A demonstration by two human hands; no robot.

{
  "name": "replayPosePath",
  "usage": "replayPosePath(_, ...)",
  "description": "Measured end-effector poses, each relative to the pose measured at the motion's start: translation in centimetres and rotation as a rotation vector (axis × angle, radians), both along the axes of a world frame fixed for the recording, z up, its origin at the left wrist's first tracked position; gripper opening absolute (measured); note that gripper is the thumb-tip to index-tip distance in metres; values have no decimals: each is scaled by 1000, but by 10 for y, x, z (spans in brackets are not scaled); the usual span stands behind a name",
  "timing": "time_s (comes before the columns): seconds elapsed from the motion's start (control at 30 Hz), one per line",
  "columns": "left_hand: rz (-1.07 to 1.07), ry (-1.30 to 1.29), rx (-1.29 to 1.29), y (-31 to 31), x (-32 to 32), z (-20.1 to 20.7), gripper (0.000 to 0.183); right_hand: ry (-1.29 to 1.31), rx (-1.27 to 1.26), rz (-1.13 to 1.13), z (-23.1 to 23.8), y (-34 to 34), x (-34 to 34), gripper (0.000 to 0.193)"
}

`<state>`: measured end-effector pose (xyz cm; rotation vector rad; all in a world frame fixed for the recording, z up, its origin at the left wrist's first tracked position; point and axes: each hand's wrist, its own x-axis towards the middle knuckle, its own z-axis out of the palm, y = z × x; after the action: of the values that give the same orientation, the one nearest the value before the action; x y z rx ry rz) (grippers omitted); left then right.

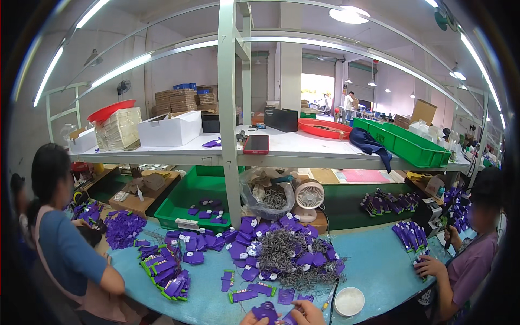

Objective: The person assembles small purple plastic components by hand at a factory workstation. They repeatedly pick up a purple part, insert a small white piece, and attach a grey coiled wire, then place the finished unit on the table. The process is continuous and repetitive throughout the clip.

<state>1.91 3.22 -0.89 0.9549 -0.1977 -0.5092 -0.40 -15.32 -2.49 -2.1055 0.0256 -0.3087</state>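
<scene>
At the lower edge, my left hand [250,319] is closed on a flat purple plastic piece [265,311] with a rounded top. Just beside it, my right hand [307,312] has its fingers bent round another purple part [290,318], only partly visible. Beyond my hands lie purple pieces with green ends [245,296]. A large heap of grey metal rings and clips [290,257] sits farther off, among many loose purple pieces [236,250]. To the right of my right hand stand a round white dish [349,301] and a thin pen-like tool [328,299].
Green-ended purple parts [168,273] are piled at left. Behind the heap stand a green bin [179,203], a small white fan [309,196] and a shelf post [229,108]. Co-workers sit at left [76,233] and right [476,254]. A cable [335,295] crosses the blue table.
</scene>
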Motion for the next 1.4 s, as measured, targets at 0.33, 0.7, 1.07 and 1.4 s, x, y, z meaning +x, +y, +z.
replayPosePath(0.33, -184, 27, -55, -6, -21, 3, 29, 140, -536, -87, -5, -2, 2, 53)
replayPosePath(0.7, -286, 188, -3, 6, -16, -12, 41, 172, -344, -118, -9, -13, -2, 38)
replayPosePath(1.07, -378, -64, -175, -2, -7, 1, 56, 287, 650, 347, 21, -4, -9, 33)
replayPosePath(1.4, -240, -305, -51, 3, -23, 29, 46, 364, 829, 288, 4, 4, -7, 35)
